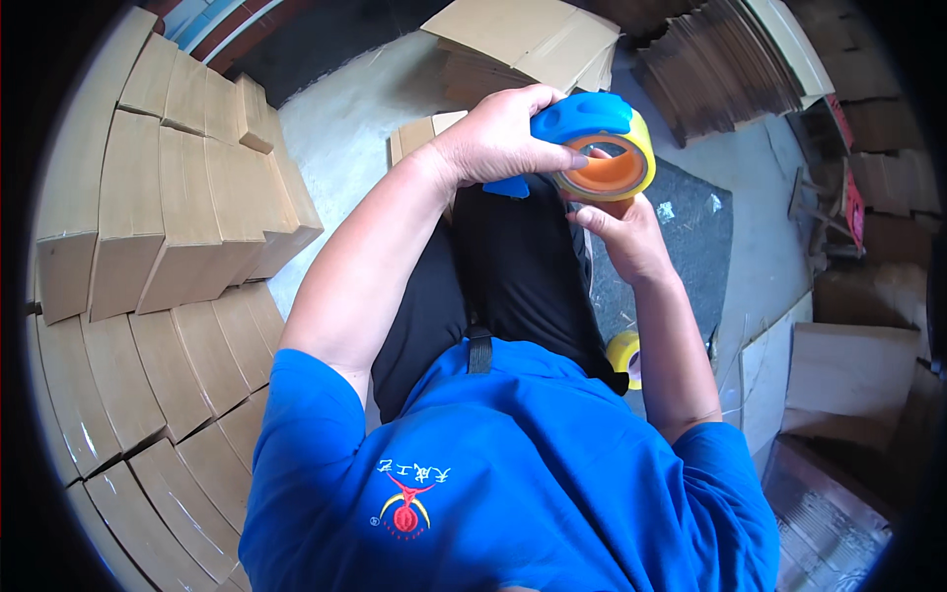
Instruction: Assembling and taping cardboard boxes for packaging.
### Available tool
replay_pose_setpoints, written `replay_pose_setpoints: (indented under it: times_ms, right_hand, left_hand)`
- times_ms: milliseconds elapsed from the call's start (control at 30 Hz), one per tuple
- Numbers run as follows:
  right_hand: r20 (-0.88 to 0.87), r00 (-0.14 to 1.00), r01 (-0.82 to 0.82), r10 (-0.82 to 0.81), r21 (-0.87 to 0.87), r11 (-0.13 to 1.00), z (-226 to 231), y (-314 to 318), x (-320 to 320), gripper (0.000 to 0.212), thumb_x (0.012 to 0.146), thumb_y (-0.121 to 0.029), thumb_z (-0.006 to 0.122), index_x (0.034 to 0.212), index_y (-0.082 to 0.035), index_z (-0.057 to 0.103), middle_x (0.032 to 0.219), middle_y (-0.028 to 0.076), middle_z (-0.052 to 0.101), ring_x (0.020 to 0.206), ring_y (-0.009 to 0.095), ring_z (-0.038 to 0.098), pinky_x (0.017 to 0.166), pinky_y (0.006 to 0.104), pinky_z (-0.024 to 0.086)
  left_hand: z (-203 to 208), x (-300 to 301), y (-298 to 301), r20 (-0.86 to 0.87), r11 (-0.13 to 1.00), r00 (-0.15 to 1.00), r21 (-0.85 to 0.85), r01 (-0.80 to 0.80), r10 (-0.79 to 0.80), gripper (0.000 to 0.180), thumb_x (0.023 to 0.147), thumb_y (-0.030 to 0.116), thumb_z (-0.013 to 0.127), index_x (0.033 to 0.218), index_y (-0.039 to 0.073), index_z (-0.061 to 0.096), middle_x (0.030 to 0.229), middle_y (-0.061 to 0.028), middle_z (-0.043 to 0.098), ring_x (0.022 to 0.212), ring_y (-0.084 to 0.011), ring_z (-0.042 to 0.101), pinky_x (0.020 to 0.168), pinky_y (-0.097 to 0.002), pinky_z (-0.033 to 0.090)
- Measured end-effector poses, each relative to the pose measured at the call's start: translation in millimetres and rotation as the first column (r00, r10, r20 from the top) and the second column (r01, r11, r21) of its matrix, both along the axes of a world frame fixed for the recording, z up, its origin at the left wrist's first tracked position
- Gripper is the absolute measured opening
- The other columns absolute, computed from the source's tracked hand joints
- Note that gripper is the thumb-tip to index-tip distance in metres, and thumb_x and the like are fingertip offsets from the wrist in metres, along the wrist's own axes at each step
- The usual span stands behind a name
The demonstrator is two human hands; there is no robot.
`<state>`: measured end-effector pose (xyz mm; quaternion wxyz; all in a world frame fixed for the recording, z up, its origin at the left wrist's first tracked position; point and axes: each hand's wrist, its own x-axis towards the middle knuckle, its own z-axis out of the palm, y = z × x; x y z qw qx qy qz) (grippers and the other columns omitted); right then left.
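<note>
Above our lap, our left hand (493,133) grips the blue dispenser (582,123); our right hand (621,232) pinches its tape roll (612,168). Stacked boxes (168,197) left of the dispenser already look folded.

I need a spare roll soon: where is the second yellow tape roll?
In the head view, the second yellow tape roll lies low on the person's right, beside the right forearm and below the blue tape dispenser.

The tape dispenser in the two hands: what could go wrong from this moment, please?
1. The left hand grips the blue tape dispenser while the right hand works beneath the yellow roll; fingers there might stick to the tape or meet a cutting edge, if it has one.
2. It is held above the lap, unsupported, so it could slip and fall.
</note>
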<state>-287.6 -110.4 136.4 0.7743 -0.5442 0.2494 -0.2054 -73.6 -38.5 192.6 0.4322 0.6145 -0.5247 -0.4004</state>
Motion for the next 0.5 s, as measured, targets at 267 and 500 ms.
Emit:
replay_pose_setpoints:
  times_ms: [267,500]
  right_hand:
    - [-0.382,0.924,-0.251,0.022,-0.562,0.788,107.6,-60.7,6.0,0.074,0.091,-0.063,0.054,0.133,-0.002,0.058,0.128,0.015,0.061,0.125,0.026,0.053,0.108,0.0393,0.036]
    - [-0.132,0.923,-0.377,0.362,-0.116,0.919,77.8,-116.0,7.4,0.043,0.084,-0.041,0.074,0.099,-0.001,0.069,0.088,0.008,0.071,0.082,0.013,0.068,0.076,0.0277,0.056]
  left_hand:
    - [32.0,-4.2,-6.6,0.444,0.982,0.887,-0.073,0.172,-0.122,0.057,0.066,0.026,0.079,0.114,0.002,0.06,0.102,-0.0166,0.066,0.095,-0.028,0.066,0.087,-0.0349,0.053]
    - [67.9,-21.0,-13.0,0.488,0.932,0.868,-0.35,0.099,0.091,0.091,0.066,0.052,0.085,0.132,0.001,0.05,0.121,-0.0199,0.06,0.112,-0.0314,0.061,0.097,-0.0341,0.05]
